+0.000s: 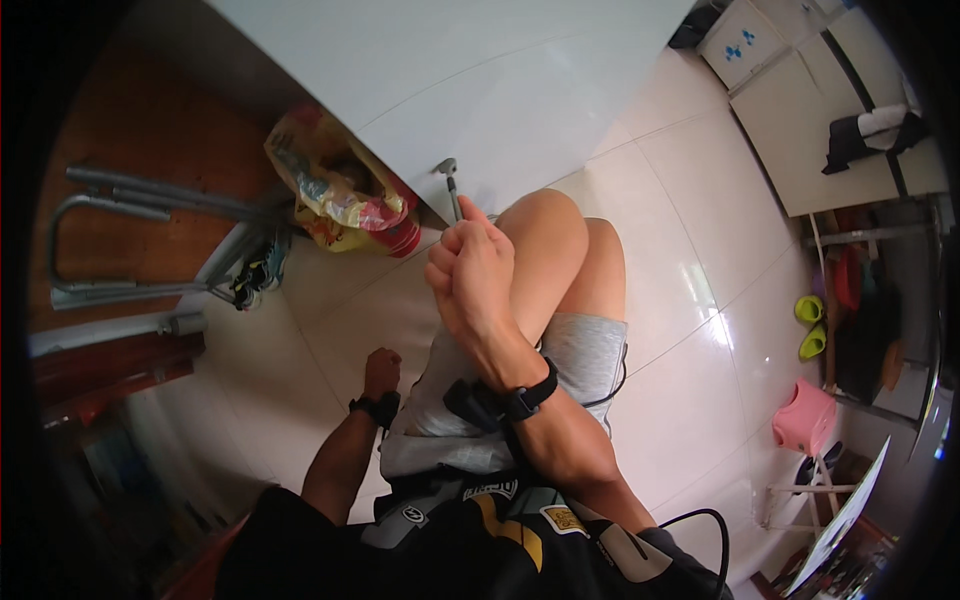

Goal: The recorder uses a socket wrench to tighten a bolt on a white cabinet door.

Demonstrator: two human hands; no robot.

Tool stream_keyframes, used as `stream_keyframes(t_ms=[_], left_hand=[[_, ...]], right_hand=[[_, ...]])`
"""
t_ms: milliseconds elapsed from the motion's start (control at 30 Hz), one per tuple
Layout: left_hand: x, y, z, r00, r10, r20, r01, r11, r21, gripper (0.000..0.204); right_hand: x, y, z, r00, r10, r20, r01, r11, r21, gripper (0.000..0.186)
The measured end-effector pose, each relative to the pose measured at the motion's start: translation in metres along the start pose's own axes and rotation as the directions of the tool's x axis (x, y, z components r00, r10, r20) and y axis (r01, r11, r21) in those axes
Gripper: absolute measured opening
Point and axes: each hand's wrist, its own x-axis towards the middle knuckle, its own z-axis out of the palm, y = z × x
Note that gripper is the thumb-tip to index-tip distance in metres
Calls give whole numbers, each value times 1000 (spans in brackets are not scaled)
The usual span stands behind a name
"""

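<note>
My right hand is wrapped round the handle of a small grey hammer. Its head points up and lies close before the white panel; whether it touches the panel I cannot tell. Most of the handle is hidden in my fist. My left hand hangs low beside my left thigh, fingers curled in, with nothing showing in them. Dark straps circle both wrists.
A yellow and red plastic bag stands left of the panel. Beside it are a folded grey metal frame and sneakers. On the right are green clogs, a pink plastic stool and white cabinets.
</note>
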Motion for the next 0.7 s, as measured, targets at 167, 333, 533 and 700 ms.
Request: stream_keyframes(t_ms=[167,333,533,700], left_hand=[[2,7,-7,999,31,-25,-33,997,-76,8],[7,4,-9,998,67,-5,-67,995,68,8],[9,4,-16,994,106,37,-109,991,81,8],[15,13,-26,972,236,6,-236,971,46,8]], right_hand=[[-11,-6,9,998,-26,57,28,999,-39,62],[-12,-11,1,999,-18,46,21,997,-71,63],[10,-18,-3,991,-134,20,134,991,-19,64],[7,-12,-3,985,-151,88,162,979,-125,63]])
